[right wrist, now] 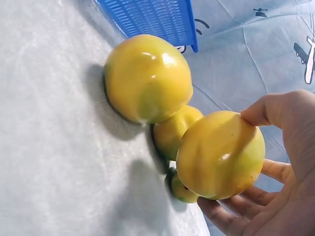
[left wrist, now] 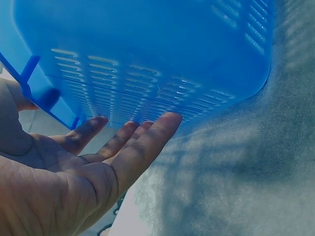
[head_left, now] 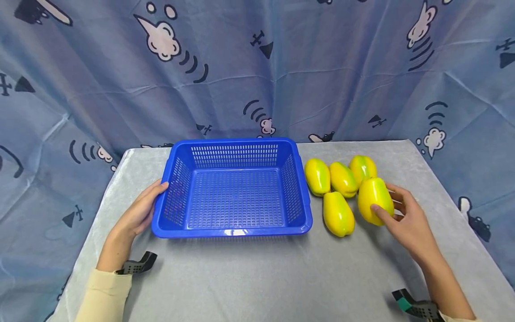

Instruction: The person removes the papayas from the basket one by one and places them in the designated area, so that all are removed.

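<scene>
A blue plastic basket (head_left: 235, 199) with slotted walls stands on the table, nothing lying inside it. My left hand (head_left: 142, 208) holds its left side, thumb at the rim. In the left wrist view the fingers (left wrist: 147, 145) reach along the outside of the slotted wall (left wrist: 133, 78). To the right of the basket, my right hand (head_left: 408, 219) grips a yellow-green papaya (head_left: 375, 201) between thumb and fingers. A shadow beneath suggests this papaya (right wrist: 221, 155) is off the table. More papayas (head_left: 339, 214) lie between it and the basket.
The table (head_left: 257, 277) has a pale grey cover. Behind it hangs a blue patterned curtain (head_left: 241, 67), close to the basket's back rim. One papaya (head_left: 317, 177) lies right beside the basket's right wall. Dark devices (head_left: 137, 264) are strapped on both wrists.
</scene>
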Demonstrator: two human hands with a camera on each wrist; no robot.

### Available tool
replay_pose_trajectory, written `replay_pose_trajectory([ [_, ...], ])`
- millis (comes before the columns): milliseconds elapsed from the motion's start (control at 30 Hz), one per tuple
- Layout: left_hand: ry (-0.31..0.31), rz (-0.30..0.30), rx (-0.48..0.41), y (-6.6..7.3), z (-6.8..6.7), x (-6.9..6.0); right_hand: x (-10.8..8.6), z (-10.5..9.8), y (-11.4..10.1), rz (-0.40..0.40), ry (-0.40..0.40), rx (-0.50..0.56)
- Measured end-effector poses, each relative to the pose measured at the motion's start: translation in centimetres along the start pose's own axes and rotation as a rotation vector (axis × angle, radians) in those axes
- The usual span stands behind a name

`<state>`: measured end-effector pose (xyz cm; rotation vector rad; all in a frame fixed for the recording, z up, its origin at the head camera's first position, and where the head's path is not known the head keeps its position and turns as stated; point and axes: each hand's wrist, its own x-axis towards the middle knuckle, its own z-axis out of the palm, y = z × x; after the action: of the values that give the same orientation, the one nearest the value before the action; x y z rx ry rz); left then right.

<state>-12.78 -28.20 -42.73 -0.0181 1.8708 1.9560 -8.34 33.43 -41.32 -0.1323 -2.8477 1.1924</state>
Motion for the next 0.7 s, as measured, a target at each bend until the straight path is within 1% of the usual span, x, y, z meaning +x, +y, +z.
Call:
replay_pose_trajectory([
  [200, 0.007, -0.001, -0.008, 0.0, 0.0, 0.0, -0.2, 0.4, 0.6, 0.006, -0.025, -0.015],
  [333, 0.009, -0.008, 0.004, 0.2, 0.0, 0.0, -0.3, 0.7, 0.8, 0.019, -0.043, -0.031],
  [700, 0.006, -0.013, 0.017, 0.2, 0.1, -0.1, -0.6, 1.1, 1.2, 0.011, -0.073, -0.043],
])
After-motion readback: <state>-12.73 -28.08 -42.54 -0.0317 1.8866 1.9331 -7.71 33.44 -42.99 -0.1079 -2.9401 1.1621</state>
